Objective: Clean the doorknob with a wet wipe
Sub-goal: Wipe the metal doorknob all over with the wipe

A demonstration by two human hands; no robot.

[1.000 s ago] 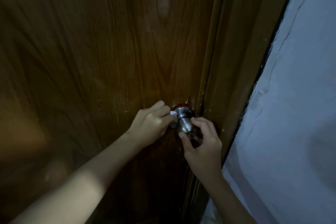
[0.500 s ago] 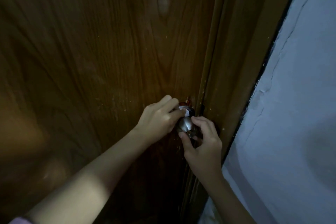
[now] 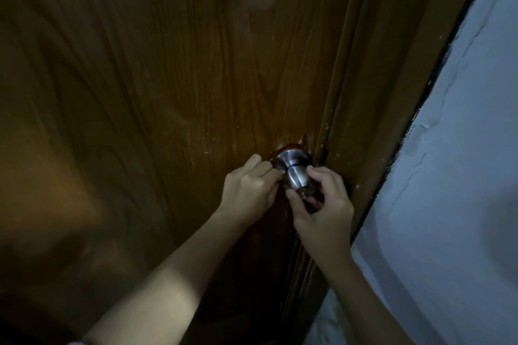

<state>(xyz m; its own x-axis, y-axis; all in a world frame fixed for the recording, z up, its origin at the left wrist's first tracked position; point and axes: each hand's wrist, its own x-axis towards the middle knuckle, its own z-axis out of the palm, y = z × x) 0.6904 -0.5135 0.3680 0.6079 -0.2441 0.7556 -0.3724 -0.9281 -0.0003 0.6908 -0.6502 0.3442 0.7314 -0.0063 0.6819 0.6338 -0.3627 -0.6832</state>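
A round silver doorknob (image 3: 294, 173) sticks out of a dark brown wooden door (image 3: 168, 92) near its right edge. My left hand (image 3: 249, 187) is curled against the knob's left side at the neck; the wet wipe is hidden inside its fingers now. My right hand (image 3: 322, 204) grips the front end of the knob from below and from the right, thumb under it, fingers over its right side.
The wooden door frame (image 3: 378, 92) runs up along the right of the door. Beyond it stands a pale bluish wall (image 3: 462, 176) with cracked paint. The scene is dim.
My left hand slid over the top of the knob and has come back down to its left side. The white tip of the wipe seen earlier is now hidden. The right hand kept its grip.
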